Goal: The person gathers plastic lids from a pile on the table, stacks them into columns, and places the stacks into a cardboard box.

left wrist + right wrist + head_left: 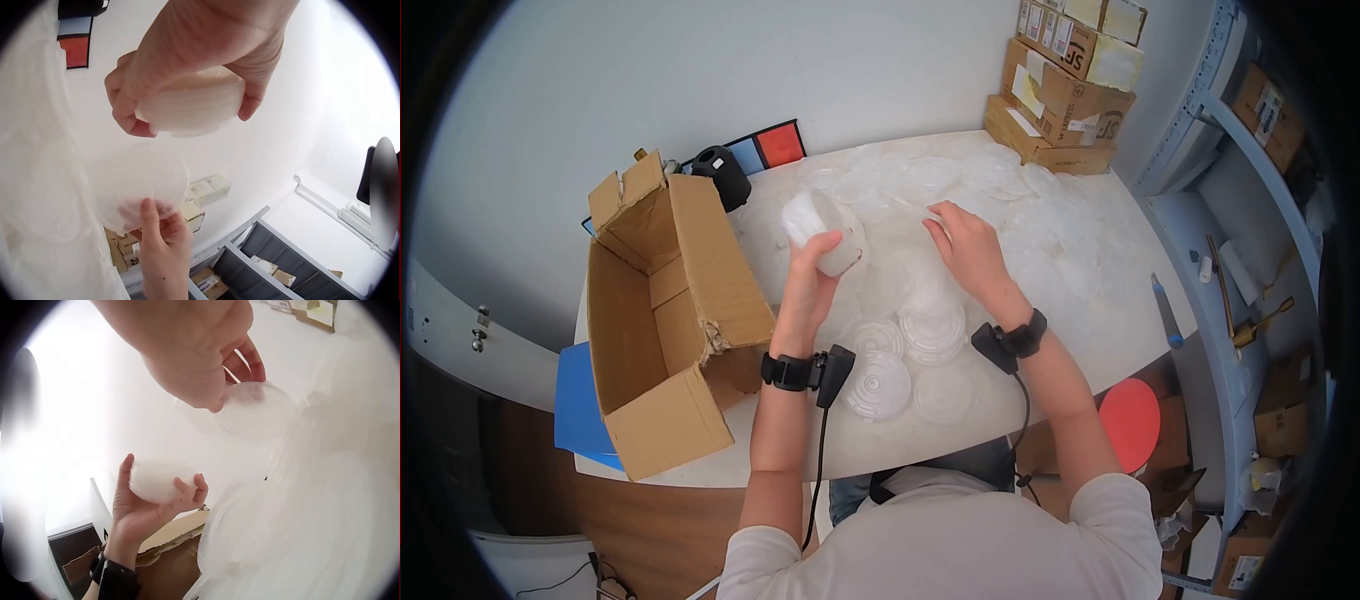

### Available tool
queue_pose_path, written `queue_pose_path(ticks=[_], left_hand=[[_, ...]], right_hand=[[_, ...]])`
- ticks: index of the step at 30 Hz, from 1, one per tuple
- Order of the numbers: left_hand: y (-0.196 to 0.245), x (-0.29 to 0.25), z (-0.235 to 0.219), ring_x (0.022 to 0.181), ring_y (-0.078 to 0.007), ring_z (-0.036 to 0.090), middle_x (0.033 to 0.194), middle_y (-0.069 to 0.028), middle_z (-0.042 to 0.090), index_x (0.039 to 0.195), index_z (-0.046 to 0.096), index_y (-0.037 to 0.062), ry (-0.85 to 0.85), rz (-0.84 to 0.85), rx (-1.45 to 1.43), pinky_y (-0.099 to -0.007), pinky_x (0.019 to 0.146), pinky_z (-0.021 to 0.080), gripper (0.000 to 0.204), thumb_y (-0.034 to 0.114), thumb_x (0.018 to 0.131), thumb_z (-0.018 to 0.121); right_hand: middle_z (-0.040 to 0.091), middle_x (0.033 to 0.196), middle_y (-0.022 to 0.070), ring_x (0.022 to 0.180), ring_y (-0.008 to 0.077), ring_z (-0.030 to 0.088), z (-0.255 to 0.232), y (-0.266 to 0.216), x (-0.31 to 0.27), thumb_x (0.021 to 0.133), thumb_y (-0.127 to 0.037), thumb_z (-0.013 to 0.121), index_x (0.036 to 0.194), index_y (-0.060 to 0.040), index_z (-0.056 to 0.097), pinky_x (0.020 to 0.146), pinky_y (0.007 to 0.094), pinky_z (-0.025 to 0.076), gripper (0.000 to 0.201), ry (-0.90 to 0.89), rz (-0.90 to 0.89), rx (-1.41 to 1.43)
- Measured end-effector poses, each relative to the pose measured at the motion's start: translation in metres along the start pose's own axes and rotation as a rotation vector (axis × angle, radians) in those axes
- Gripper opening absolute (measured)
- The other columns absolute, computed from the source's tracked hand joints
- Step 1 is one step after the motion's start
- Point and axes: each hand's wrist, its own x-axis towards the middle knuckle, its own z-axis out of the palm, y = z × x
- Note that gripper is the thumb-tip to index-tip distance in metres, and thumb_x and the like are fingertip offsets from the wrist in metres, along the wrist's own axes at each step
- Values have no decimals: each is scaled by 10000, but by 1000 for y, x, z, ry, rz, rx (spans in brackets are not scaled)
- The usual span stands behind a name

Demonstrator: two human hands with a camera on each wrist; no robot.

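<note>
Left hand (808, 282) grips a milky stack (806, 217), right hand (978, 252) pinches a filmy disc (140, 174); ridged discs (878, 386) lie near the tabletop's (880, 446) front edge.

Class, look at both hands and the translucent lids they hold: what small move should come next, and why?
Probably the right hand should bring its single lid across to the stack of lids. The left hand already grips that stack, while the single lid, pinched at its edge, is apart from it.
</note>
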Motion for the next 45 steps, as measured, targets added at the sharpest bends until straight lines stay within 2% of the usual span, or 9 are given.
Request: queue_pose_path(ticks=[9, 17, 21, 23, 24, 30, 32, 35, 45], left_hand=[[-14, -5, 8, 1005, -217, 517, 1081, -115, 550, 1131, 475, 7, -154, -64, -16, -401, 880, 419, 410, 206, 783, 558], [-29, -9, 12, 1035, -186, 500, 1134, -79, 523, 1187, 450, 42, -227, 1, -76, -374, 883, 405, 453, 253, 807, 577], [-31, -7, 6, 1038, -186, 501, 1138, -76, 520, 1202, 439, 56, -295, 18, -72, -375, 886, 402, 454, 269, 822, 567], [-21, -11, 10, 1129, -199, 399, 1221, -59, 385, 1374, 148, 178, -387, -169, -165, -369, 936, 360, 790, 163, 747, 629], [-22, -10, 7, 1129, -199, 399, 1221, -59, 385, 1374, 148, 178, -388, -169, -166, -369, 936, 360, 790, 163, 747, 629], [-14, -14, 15, 1142, -228, 418, 1267, -78, 372, 1370, 161, 182, -402, -125, -155, -390, 936, 387, 828, 159, 704, 651], [-7, -17, 22, 1172, -233, 396, 1291, -79, 360, 1370, 167, 178, -426, -55, -161, -404, 941, 382, 846, 168, 686, 664], [-8, -16, 22, 1171, -229, 393, 1293, -76, 361, 1373, 167, 172, -509, -42, -211, -408, 939, 379, 860, 182, 676, 672], [-5, -18, 28, 1170, -220, 389, 1272, -74, 374, 1384, 123, 159, -480, -59, -126, -392, 944, 363, 944, 195, 638, 701]], right_hand=[[608, 730, 141, 572, 204, 594, -12, -35, 3, 833, -140, 586, 845, 30, 512, 524, 277, 475, 186, 267, 298, 669], [613, 975, 109, 818, 274, 596, -6, -53, -18, 693, -29, 654, 896, -20, 527, 710, 346, 480, 239, 192, -190, 381], [590, 1043, 116, 872, 300, 568, -7, -53, -20, 646, -17, 660, 900, -25, 524, 770, 370, 456, 288, 136, -201, 443], [583, 1038, 137, 854, 300, 571, -9, -55, -20, 655, -18, 651, 892, -22, 520, 749, 349, 462, 271, 152, -273, 479], [583, 1038, 137, 854, 300, 571, -11, -55, -20, 655, -18, 651, 892, -22, 520, 749, 349, 462, 271, 152, -274, 478], [595, 1014, 101, 848, 177, 589, -20, -35, -21, 809, -43, 572, 975, -23, 509, 755, 299, 463, 179, 141, 90, 771], [595, 991, 73, 799, 119, 573, -26, -39, -14, 850, -63, 541, 1126, -28, 451, 730, 252, 456, 293, 118, 232, 1322], [579, 990, 70, 798, 103, 558, -29, -37, -14, 846, -62, 547, 1243, -45, 369, 715, 224, 445, 435, -65, 315, 1244], [409, 1235, 92, 1021, 157, 479, -22, -37, -10, 792, -135, 625, 1282, -49, 361, 796, 262, 427, 564, -142, 155, 851]])
